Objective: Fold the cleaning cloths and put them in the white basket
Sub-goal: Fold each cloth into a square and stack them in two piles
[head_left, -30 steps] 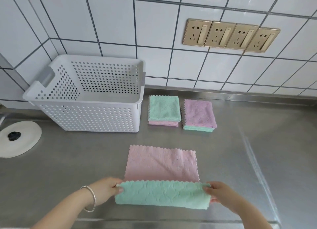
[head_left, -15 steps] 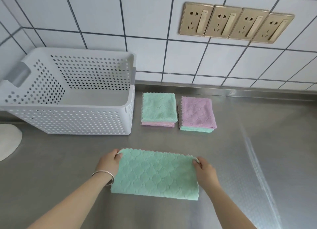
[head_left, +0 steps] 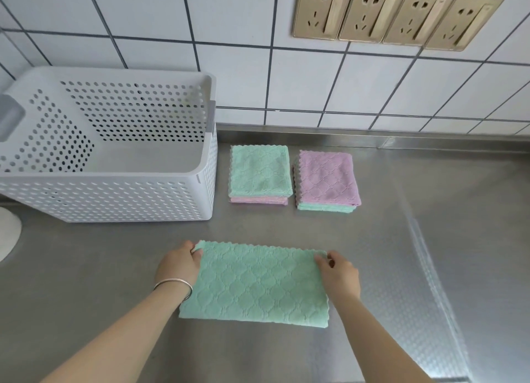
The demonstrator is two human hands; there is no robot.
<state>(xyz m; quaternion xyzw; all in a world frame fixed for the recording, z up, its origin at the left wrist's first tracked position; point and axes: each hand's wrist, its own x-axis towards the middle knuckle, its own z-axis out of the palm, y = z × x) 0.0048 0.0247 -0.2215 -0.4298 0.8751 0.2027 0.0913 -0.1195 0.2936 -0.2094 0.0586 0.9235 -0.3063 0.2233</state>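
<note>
On steel counter (head_left: pixel 430 239): unlabelled green cloth (head_left: pixel 255 285) pinched by left hand (head_left: pixel 179 265); right hand (head_left: pixel 339 273)

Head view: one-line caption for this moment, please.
Left hand and right hand pinch the far corners of a half-folded green cloth beside the white basket.

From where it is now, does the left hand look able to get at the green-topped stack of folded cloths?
Probably yes. The left hand pinches the green cloth at its far corner; bare counter lies between it and the green-topped stack. It must let go first.
</note>
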